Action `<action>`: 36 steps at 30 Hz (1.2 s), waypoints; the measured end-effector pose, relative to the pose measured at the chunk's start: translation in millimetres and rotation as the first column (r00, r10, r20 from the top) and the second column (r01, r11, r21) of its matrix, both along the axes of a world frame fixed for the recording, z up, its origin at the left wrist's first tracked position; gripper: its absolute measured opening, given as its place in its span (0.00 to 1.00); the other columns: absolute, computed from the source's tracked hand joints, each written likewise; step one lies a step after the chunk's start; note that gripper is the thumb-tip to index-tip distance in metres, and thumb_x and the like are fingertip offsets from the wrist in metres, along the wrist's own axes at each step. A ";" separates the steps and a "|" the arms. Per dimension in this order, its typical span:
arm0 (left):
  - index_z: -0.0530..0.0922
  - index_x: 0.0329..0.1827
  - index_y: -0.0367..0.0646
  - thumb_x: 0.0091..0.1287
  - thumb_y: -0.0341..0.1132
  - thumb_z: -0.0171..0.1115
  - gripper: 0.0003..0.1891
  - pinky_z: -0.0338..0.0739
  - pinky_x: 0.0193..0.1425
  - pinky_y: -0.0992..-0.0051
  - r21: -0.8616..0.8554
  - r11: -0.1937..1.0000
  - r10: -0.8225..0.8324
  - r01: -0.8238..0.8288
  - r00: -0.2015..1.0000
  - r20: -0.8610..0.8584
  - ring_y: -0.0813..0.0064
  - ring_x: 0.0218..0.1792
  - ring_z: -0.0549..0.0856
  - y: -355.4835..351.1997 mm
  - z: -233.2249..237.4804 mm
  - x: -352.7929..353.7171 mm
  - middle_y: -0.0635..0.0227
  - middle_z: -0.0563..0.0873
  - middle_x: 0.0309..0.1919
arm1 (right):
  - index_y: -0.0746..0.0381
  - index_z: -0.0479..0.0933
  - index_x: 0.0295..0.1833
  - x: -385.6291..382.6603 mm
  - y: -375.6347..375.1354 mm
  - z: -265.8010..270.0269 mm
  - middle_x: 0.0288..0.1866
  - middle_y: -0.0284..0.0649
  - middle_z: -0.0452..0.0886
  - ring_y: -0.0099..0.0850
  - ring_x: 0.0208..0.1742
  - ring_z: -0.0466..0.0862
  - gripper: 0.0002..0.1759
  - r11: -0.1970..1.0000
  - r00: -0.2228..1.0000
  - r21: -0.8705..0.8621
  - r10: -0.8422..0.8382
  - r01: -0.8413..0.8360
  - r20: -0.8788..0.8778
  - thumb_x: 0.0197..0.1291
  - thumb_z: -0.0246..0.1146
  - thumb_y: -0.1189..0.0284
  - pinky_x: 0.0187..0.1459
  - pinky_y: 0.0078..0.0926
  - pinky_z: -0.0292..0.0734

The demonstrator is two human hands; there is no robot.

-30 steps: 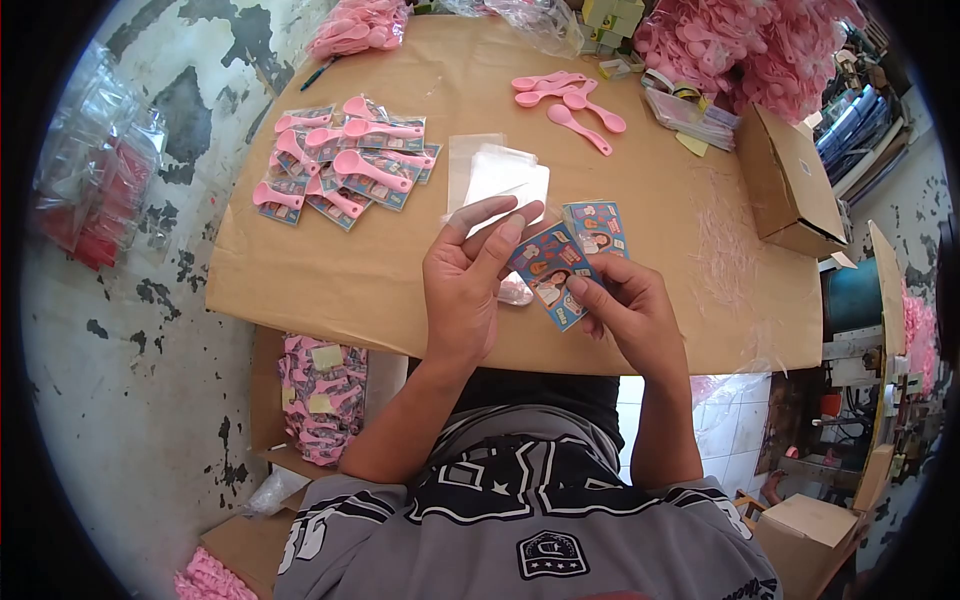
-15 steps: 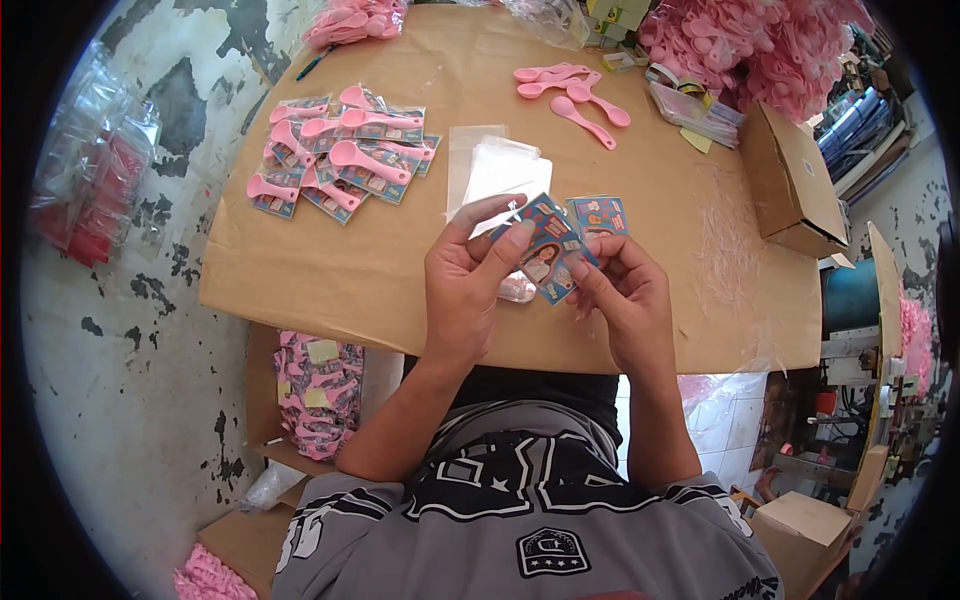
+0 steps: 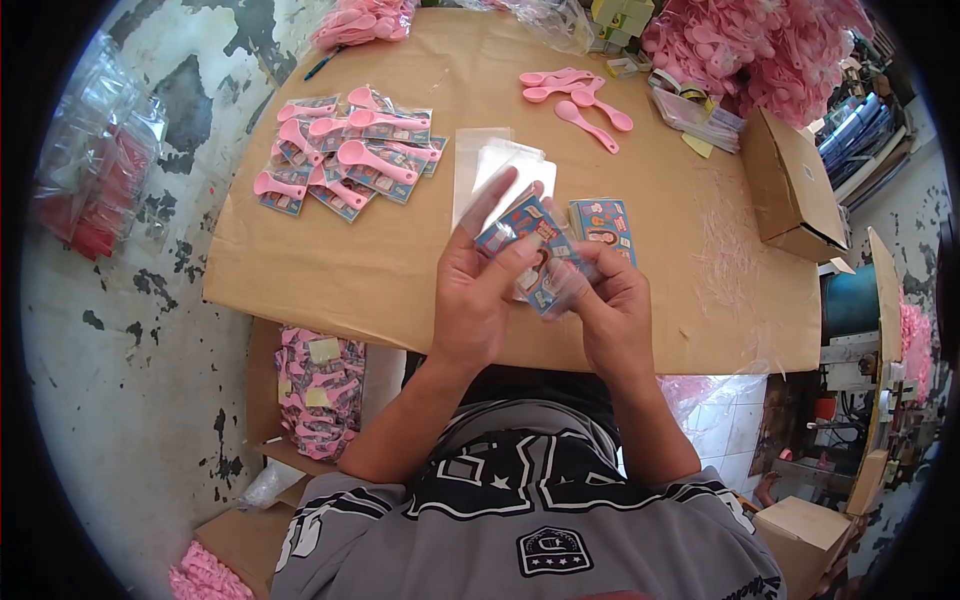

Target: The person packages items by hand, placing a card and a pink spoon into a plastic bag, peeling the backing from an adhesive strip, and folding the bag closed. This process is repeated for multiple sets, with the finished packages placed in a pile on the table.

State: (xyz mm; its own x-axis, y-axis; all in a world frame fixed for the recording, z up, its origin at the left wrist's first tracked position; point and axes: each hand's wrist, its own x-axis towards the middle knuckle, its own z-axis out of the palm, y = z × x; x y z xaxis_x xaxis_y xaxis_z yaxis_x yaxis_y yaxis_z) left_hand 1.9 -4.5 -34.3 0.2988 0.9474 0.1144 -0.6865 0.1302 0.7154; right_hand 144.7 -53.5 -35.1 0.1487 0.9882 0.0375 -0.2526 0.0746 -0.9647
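Note:
A blue printed card [image 3: 522, 222] is held at a tilt in front of me, with clear plastic about its lower part. My left hand [image 3: 474, 295] grips it, thumb across its face and the fingers stretched behind. At its right edge my right hand [image 3: 616, 312] pinches it between thumb and fingers, slightly blurred. Just beyond the right hand lies a stack of the same cards [image 3: 612, 222]. Clear plastic bags [image 3: 480, 150] and white sheets [image 3: 542, 183] lie behind my left fingers, partly hidden by them.
Cards with pink spoons [image 3: 352, 155] are heaped at the left of the table. Several loose pink spoons [image 3: 588, 128] lie toward the back. A large pink spoon pile [image 3: 745, 55] and a cardboard box [image 3: 795, 185] stand at the right. Below left, a carton holds packed spoons [image 3: 318, 395].
My right hand has shifted left, closer to my left hand, across the held card. The card has tipped, and more of the card stack behind shows now.

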 end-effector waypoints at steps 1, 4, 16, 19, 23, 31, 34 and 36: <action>0.60 0.87 0.46 0.77 0.23 0.57 0.35 0.76 0.79 0.57 -0.005 1.000 -0.017 0.017 0.998 0.059 0.54 0.78 0.75 1.4 0.4 -0.1 0.42 0.74 0.76 | 0.66 0.82 0.53 0.3 -2.5 -1.2 0.38 0.34 0.87 0.18 0.31 0.83 0.13 0.999 1.000 -0.029 0.022 -0.023 -0.020 0.75 0.70 0.67 0.32 0.17 0.79; 0.60 0.87 0.53 0.79 0.25 0.54 0.34 0.79 0.77 0.54 -0.018 0.999 -0.043 0.047 0.983 0.181 0.48 0.74 0.79 3.5 2.5 1.3 0.39 0.77 0.72 | 0.66 0.81 0.51 -6.5 -9.2 -2.2 0.34 0.34 0.87 0.17 0.26 0.81 0.13 0.994 0.997 -0.102 0.015 -0.023 -0.074 0.75 0.71 0.66 0.28 0.17 0.76; 0.61 0.85 0.44 0.79 0.27 0.57 0.32 0.88 0.56 0.67 0.027 0.993 -0.115 0.112 0.956 0.268 0.71 0.49 0.88 -5.4 -1.8 11.4 0.57 0.86 0.51 | 0.61 0.74 0.44 -23.0 -18.5 -11.8 0.38 0.32 0.83 0.12 0.35 0.77 0.11 0.995 0.991 -0.008 -0.102 0.102 -0.084 0.73 0.72 0.73 0.32 0.13 0.70; 0.61 0.85 0.43 0.80 0.28 0.58 0.31 0.86 0.51 0.70 -0.026 0.994 -0.092 0.105 0.950 0.297 0.74 0.46 0.86 -8.1 4.8 14.6 0.60 0.85 0.48 | 0.59 0.70 0.41 -23.1 -11.5 -23.0 0.37 0.30 0.81 0.12 0.38 0.76 0.15 0.982 0.986 0.103 -0.164 0.160 0.039 0.71 0.73 0.76 0.34 0.13 0.70; 0.63 0.83 0.43 0.80 0.30 0.58 0.30 0.86 0.52 0.69 -0.090 0.987 -0.101 0.132 0.954 0.284 0.75 0.45 0.86 -4.4 -2.3 5.4 0.62 0.85 0.46 | 0.61 0.76 0.51 -32.9 -10.6 -6.6 0.39 0.32 0.79 0.17 0.36 0.77 0.18 0.918 0.901 0.277 -0.354 0.284 0.251 0.62 0.78 0.78 0.34 0.18 0.73; 0.75 0.70 0.41 0.82 0.39 0.63 0.18 0.85 0.52 0.74 -0.388 0.921 0.161 0.043 0.863 0.479 0.79 0.38 0.84 38.4 -41.1 -32.5 0.68 0.84 0.40 | 0.60 0.89 0.48 2.6 12.6 15.9 0.42 0.38 0.82 0.31 0.36 0.83 0.15 0.701 0.462 0.678 -0.536 -0.223 0.706 0.55 0.77 0.81 0.30 0.28 0.77; 0.77 0.69 0.41 0.82 0.39 0.63 0.18 0.85 0.53 0.74 -0.333 0.935 0.260 -0.120 0.872 0.415 0.79 0.39 0.84 43.8 -36.1 -53.6 0.68 0.85 0.39 | 0.60 0.87 0.46 45.2 50.0 48.4 0.39 0.41 0.85 0.36 0.36 0.85 0.09 0.762 0.284 0.638 -0.591 -0.111 0.755 0.60 0.73 0.80 0.38 0.34 0.80; 0.77 0.69 0.41 0.82 0.40 0.63 0.19 0.85 0.55 0.73 -0.307 0.939 0.276 -0.156 0.874 0.399 0.79 0.40 0.84 41.3 -29.0 -54.4 0.68 0.85 0.41 | 0.62 0.85 0.49 68.5 89.0 62.1 0.40 0.41 0.86 0.41 0.41 0.87 0.08 0.895 0.290 0.445 -0.420 -0.024 0.860 0.69 0.69 0.71 0.39 0.40 0.80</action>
